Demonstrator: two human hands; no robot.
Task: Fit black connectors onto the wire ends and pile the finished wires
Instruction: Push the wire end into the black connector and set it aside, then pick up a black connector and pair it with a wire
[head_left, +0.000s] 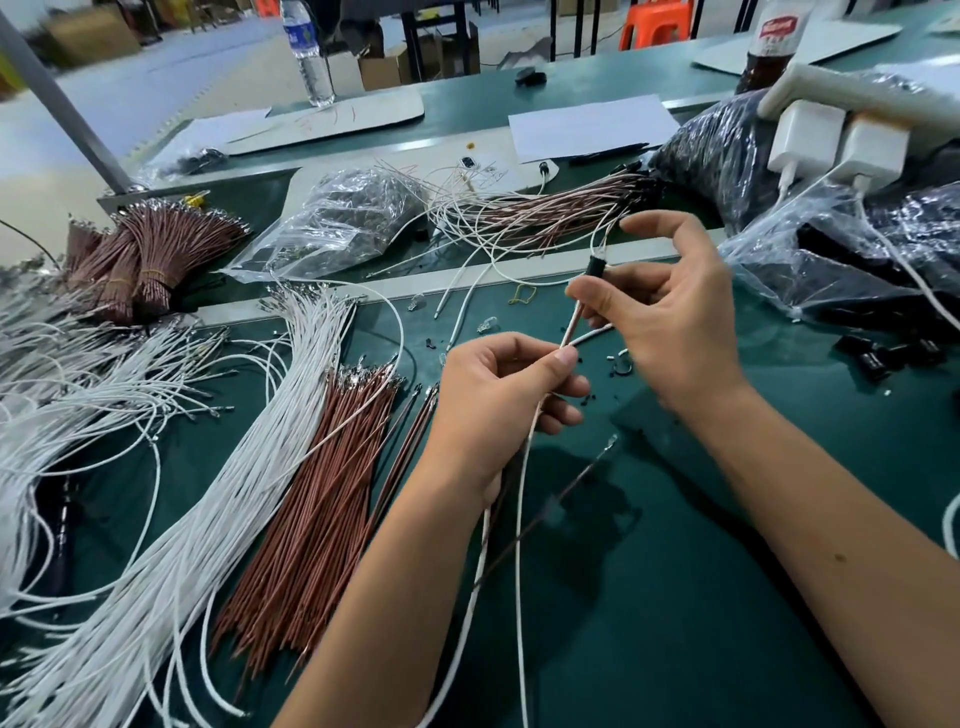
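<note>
Black plastic connector (595, 266) sits pinched in my right hand (670, 317), above the green bench mat (727, 597). My left hand (501, 397) pinches 2 thin wires (569, 330), 1 white and 1 brown, just below that connector. Finished wires (545, 213) lie piled beyond it.

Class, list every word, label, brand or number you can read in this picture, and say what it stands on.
No text here can be read.
Clear water bottle: blue label, print too blurred.
Dark drink bottle: red label, white lettering too blurred.
White paper sheet: no print visible.
</note>
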